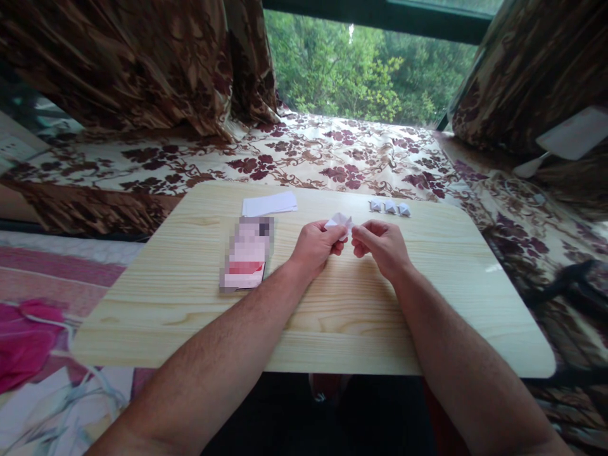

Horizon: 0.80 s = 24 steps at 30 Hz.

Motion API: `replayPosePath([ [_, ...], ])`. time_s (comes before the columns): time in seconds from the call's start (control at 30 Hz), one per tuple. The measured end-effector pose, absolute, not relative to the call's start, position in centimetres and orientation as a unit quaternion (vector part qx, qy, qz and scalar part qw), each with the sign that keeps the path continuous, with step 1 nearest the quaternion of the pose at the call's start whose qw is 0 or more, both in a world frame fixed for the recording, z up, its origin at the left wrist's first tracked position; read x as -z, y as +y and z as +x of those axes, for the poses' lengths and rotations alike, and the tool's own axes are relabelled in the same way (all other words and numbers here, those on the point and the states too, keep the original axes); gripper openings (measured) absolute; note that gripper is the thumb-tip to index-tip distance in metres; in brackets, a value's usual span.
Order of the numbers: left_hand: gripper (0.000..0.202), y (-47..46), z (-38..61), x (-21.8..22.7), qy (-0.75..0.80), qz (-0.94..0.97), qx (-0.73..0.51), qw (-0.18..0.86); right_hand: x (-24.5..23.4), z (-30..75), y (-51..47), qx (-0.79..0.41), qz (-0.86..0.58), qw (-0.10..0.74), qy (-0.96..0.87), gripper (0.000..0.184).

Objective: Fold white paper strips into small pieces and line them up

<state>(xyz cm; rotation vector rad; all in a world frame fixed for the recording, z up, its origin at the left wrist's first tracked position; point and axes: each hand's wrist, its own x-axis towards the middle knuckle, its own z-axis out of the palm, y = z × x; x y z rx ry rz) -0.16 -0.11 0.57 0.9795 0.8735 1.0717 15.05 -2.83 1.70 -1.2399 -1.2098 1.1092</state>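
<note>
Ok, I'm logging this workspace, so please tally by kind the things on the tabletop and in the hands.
Small folded white paper pieces in a row: 3
Held folded white paper piece: 1
Stack of flat white paper sheets: 1
Pixelated pale-pink rectangular object with red band: 1
Total: 6

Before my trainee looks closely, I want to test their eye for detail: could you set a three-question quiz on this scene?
1. How many small folded papers sit in the row on the table?
2. True or false: the left hand holds white paper.
3. Where are the flat white sheets: (a) beyond the pixelated pink item, or (b) on the floor?

Key: 1. three; 2. true; 3. a
</note>
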Motion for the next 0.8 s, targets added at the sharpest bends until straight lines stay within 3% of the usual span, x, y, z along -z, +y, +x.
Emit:
replayPosePath([
  [0.47,0.023,-0.19,-0.11,-0.39,0.385,0.450,-0.467,0.656,-2.22,14.59,-2.97,-0.526,-0.510,0.499,-0.463,0.018],
  [0.8,0.022,-0.01,-0.02,-0.18,0.396,0.443,-0.471,0.652,-1.97,14.55,-2.90,-0.468,-0.525,0.496,-0.510,0.017],
])
